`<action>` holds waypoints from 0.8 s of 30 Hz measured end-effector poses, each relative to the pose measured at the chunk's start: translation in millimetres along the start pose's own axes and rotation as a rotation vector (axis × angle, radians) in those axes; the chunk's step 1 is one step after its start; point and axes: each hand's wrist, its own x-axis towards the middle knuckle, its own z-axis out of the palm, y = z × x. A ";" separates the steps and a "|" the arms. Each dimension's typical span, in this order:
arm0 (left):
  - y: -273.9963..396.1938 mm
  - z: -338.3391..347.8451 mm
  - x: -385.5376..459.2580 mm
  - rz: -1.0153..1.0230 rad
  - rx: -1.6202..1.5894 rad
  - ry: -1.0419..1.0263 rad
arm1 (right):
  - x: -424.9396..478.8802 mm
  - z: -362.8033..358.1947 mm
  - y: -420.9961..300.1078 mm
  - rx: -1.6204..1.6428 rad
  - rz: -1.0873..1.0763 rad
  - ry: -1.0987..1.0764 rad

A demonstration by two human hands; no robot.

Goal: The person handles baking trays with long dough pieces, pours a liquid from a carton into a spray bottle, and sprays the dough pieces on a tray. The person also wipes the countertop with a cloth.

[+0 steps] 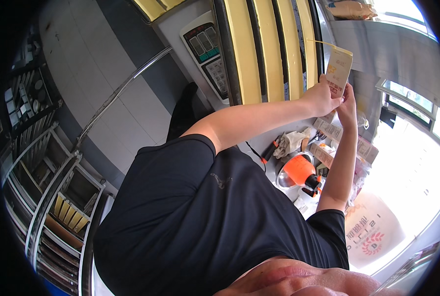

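My left hand (320,99) and my right hand (347,107) both grip a paper carton (339,70) that bears printed writing. A thin yellow strand (320,41), apparently liquid, runs from the carton's top end toward a tray. That tray (268,48) has several long yellow channels or strips with dark bands between them. Whether the yellow is the tray's coating or its contents, I cannot tell. The carton is held over the tray's edge farthest from the digital scale. Part of its lower end is hidden by my fingers.
A digital scale (208,55) stands beside the tray. Near my right forearm are an orange spray bottle (299,169), a metal bowl (284,179), a crumpled cloth (292,143) and more cartons (322,153). A metal rail (125,87) and a tray rack (62,196) stand left.
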 end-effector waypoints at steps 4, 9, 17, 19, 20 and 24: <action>-1.4 5.4 -1.7 0.020 -0.009 -0.012 | -7.4 -2.3 3.5 0.014 -0.007 0.013; 0.4 8.6 -6.7 0.034 0.047 -0.002 | -15.9 -0.4 -0.1 0.012 0.016 0.046; 7.2 9.1 -20.8 0.058 0.072 -0.018 | -30.9 2.3 -1.2 0.050 -0.043 0.102; 9.2 10.0 -26.5 0.093 0.098 -0.019 | -36.3 2.1 0.4 0.034 -0.054 0.142; 10.1 10.7 -30.1 0.110 0.111 -0.021 | -39.9 2.1 1.5 0.027 -0.059 0.162; 20.3 11.5 -50.4 0.136 0.188 -0.083 | -66.1 6.7 -3.8 0.004 -0.034 0.307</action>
